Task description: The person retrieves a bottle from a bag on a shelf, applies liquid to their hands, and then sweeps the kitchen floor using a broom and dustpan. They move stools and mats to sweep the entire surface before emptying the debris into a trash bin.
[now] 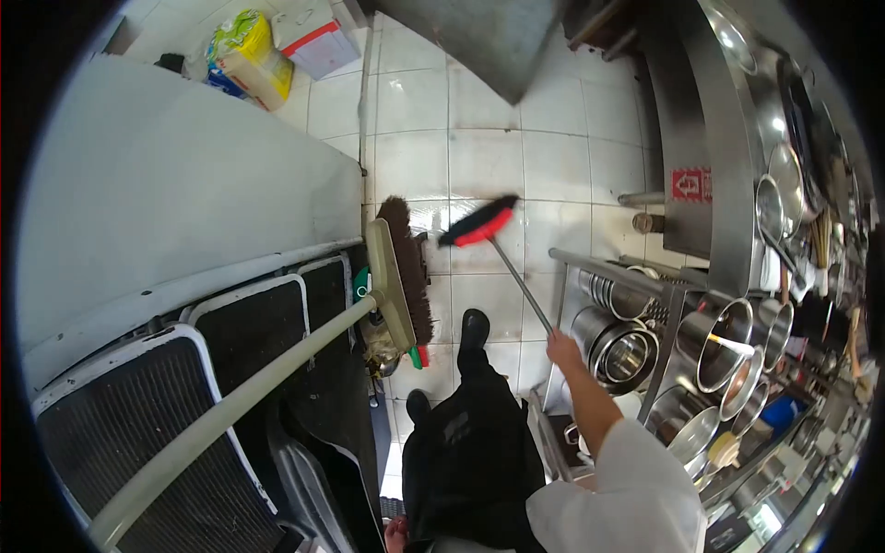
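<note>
R hand [560,348], just R of frame ctr, grasps the grey handle of a broom [521,283], fingers wrapped round it nr its lower visible end. Broom lies up & L of that hand: handle slants up-L from the grip to the broom head [479,226], red w/ black bristles, slightly blurred, over the white tile floor [486,166] at upper ctr. Head is well apart from the hand, handle's length between.

L hand [396,535] at btm edge, L of ctr, beside the black apron [470,461]; mostly cut off, so can't tell if it's clenched, released or holding smth.

R arm comes from lower R in a white sleeve [618,498]. Two black boots, one [475,330] at ctr below the broom head, other [418,405] lower & further L.

L of the broom head, nr but apart: big brush [395,286] w/ brown bristles, its pale pole running down to btm-L corner, past black ribbed panels [157,442] in white frames.

Upper L: yellow bag [253,64] next to a white & red box [315,41]. Mid-R: metal pots [627,355] on a rack, R of the hand. Upper R: red sign [691,183] on a metal panel.
</note>
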`<state>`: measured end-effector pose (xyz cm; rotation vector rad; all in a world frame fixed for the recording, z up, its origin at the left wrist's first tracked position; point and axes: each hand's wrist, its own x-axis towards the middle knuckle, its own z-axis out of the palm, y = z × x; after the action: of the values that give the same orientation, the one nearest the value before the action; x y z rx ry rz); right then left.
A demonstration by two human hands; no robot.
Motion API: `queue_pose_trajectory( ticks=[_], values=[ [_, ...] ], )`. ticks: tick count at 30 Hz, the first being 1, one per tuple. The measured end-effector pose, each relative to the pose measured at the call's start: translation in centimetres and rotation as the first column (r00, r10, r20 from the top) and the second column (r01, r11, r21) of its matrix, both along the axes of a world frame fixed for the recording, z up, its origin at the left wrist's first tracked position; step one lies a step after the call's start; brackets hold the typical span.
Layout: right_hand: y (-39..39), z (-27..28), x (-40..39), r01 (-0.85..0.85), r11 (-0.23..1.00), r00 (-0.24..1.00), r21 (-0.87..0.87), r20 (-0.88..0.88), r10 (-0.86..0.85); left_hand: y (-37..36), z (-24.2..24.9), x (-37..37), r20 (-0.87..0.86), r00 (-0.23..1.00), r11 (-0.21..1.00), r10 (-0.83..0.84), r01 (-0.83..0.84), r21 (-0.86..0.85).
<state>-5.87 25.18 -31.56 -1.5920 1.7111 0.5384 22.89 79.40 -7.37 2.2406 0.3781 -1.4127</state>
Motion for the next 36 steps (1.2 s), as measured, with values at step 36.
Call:
queue_pose_trajectory(
  ticks=[36],
  values=[
    [29.0,2.8,9.3,0.168,0.98,0.981,-0.106,0.114,-0.155,12.9,-2.4,15.7,0.086,0.969,0.924,-0.234,0.249,-0.291]
  ],
)
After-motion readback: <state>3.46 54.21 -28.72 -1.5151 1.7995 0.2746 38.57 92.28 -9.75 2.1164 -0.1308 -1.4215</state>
